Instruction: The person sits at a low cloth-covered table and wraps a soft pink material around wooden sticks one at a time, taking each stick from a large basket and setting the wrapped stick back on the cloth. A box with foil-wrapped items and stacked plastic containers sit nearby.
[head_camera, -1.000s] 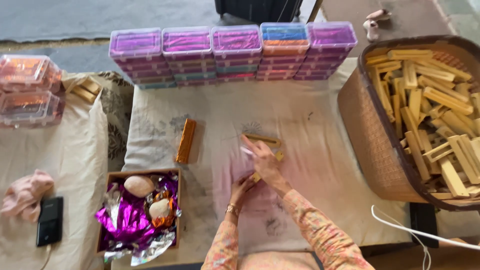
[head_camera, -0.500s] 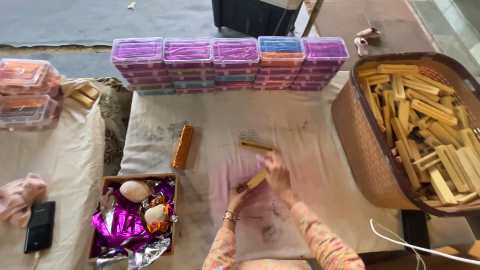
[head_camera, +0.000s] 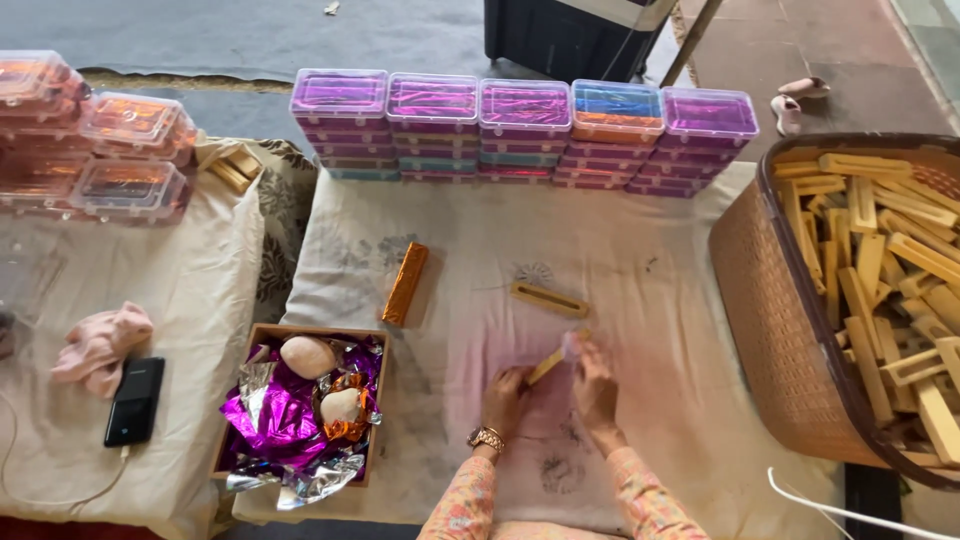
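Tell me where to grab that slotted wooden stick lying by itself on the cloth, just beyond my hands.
Probably pinch the slotted wooden stick across its two long edges near the middle, coming down from above. It lies flat on the cloth, long and narrow, slanting down to the right, with open space all round. The right hand is nearest.

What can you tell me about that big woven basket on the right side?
The basket is a large brown woven one, wicker or woven plastic by its look, with a darker rim. It stands at the right end of the cloth-covered table, partly cut off by the picture's edge. It is heaped with pale wooden blocks, long and flat, some slotted, lying every way. A white cable runs past its lower corner. Neither hand touches it; both are at work left of it.
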